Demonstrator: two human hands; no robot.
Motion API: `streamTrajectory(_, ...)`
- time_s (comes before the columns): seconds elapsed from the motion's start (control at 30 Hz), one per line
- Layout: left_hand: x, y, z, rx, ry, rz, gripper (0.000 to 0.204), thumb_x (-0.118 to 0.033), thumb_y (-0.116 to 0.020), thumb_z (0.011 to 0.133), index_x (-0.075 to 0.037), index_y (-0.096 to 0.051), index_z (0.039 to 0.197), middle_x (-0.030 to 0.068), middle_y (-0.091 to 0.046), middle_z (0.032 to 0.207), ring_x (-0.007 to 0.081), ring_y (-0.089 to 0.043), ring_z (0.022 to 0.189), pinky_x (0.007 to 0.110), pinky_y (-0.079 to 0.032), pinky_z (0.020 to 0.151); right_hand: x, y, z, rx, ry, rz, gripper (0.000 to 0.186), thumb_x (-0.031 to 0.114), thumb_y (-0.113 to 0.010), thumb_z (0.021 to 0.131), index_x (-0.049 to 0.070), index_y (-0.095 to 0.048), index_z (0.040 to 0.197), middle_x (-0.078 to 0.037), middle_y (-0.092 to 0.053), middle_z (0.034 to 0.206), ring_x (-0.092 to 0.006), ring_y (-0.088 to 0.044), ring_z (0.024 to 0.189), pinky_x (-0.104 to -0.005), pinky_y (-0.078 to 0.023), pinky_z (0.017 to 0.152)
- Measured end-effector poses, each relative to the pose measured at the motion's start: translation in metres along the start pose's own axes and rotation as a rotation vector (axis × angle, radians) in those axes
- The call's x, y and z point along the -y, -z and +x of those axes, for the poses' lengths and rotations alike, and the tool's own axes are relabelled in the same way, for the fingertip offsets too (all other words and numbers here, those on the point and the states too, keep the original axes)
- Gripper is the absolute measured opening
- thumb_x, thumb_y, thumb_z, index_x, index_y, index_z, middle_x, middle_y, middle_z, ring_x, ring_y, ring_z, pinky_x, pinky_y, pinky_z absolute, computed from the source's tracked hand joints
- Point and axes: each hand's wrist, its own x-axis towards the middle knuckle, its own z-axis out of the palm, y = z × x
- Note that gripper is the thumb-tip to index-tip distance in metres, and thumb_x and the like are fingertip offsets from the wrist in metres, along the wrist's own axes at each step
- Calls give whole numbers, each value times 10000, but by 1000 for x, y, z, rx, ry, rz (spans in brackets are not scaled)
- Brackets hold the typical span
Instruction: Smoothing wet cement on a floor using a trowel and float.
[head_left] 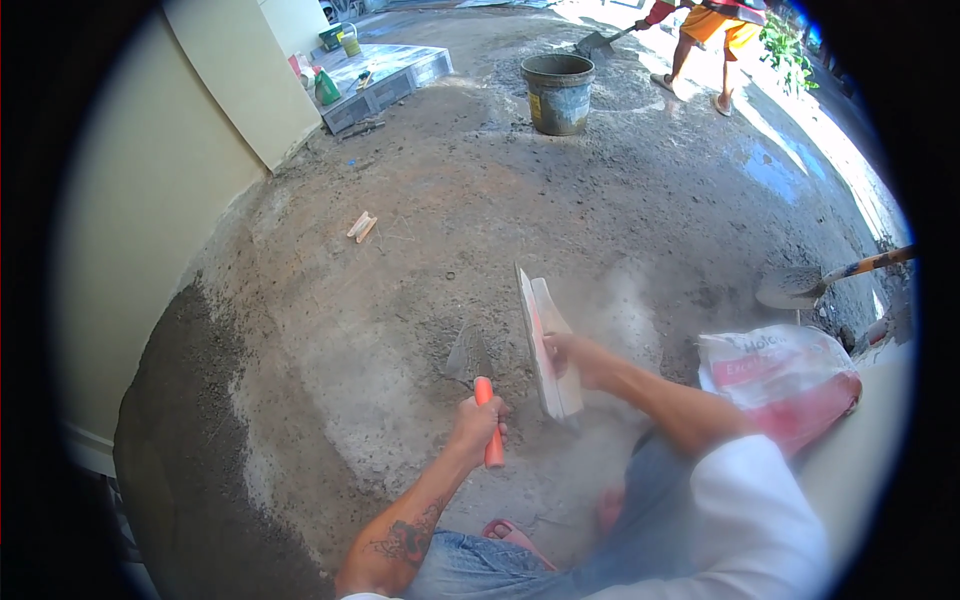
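My left hand is wrapped round the orange handle of a pointed trowel. Its grey, cement-smeared blade points away from me, low over the rough ground. To the right of it, my right hand grips a hand float. The float is tipped up on its edge, its flat face turned left toward the trowel. Pale dust hangs around the float and my right forearm. Beneath both tools lies rough grey cement ground, with a light powdery patch near my feet.
A cement-stained bucket stands farther off. Beyond it a person works with a shovel. At right lie a white-and-red sack and another shovel. A small light-coloured piece lies ahead-left, with a tiled step and wall beyond.
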Motion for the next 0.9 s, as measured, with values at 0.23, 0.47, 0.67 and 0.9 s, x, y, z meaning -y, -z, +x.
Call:
streamTrajectory(0.23, -2, 0, -1, -16, 0, -24, 70, -86, -509, 773, -31, -468, 785, 32, -451, 635, 123, -462, 501, 291, -432, 431, 2, -6, -5, -21, -9, -1, 111, 206, -483, 881, 109, -535, 889, 38, -418, 615, -80, -377, 485, -236, -368, 443)
streamTrajectory(0.47, -1, -1, 1, -2, 0, -37, 76, -82, -512, 772, -24, -466, 786, 36, -445, 629, 129, -457, 491, 290, -426, 429, -3, 4, 3, 26, 5, -4, 107, 200, -478, 882, 111, -536, 896, 41, -418, 609, -76, -377, 477, -235, -361, 428)
streamTrajectory(0.67, 2, 0, 3, -11, -9, -10, 105, -99, -506, 766, 5, -513, 779, 52, -490, 640, 134, -488, 509, 303, -445, 439, 0, 1, 0, 33, -5, 38, 121, 199, -467, 889, 110, -540, 929, 46, -413, 603, -75, -373, 476, -231, -353, 428)
streamTrajectory(0.9, -1, -1, 2, 0, 10, -28, 65, -60, -512, 764, -27, -457, 775, 38, -442, 627, 134, -451, 482, 293, -421, 422, 7, -7, -12, -20, -29, 8, 152, 214, -472, 894, 99, -537, 968, 36, -433, 647, -76, -390, 508, -235, -366, 454)
